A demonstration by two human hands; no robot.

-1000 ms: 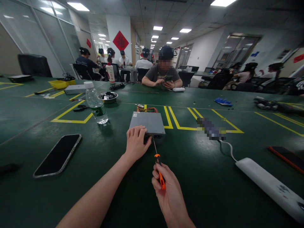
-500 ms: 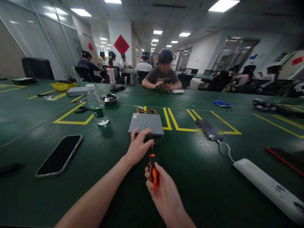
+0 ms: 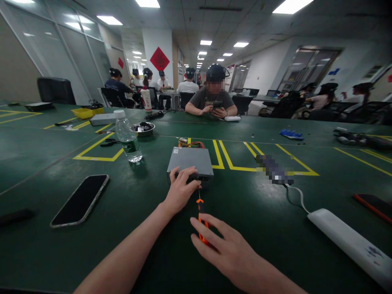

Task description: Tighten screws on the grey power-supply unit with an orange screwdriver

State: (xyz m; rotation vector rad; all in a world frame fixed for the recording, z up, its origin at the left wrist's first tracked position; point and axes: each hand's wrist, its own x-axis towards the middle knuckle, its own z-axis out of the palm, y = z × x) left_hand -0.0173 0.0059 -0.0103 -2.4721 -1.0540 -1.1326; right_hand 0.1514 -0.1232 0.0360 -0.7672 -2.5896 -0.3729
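Observation:
A grey metal box [image 3: 190, 158] with coloured wires [image 3: 192, 143] at its back lies on the green table. My left hand [image 3: 181, 190] rests on its front edge, thumb and fingers spread against it. An orange and black screwdriver [image 3: 201, 206] points at the front face of the box, its thin shaft close to my left thumb. Around the screwdriver's handle is my right hand [image 3: 219, 241], its fingers extended over the grip and partly hiding it. Where the screwdriver's tip touches is too small to tell.
A water bottle [image 3: 128, 141] and a phone [image 3: 80, 200] are on the left. Behind the bottle is a metal bowl [image 3: 143, 129]. A white power strip [image 3: 349, 245] lies at the right. Across the table sits a person [image 3: 212, 96] holding a phone.
My right hand has rolled over and its fingers have loosened from a wrapped hold to a straighter one on the screwdriver. My left hand keeps its place on the box. The view has shifted slightly.

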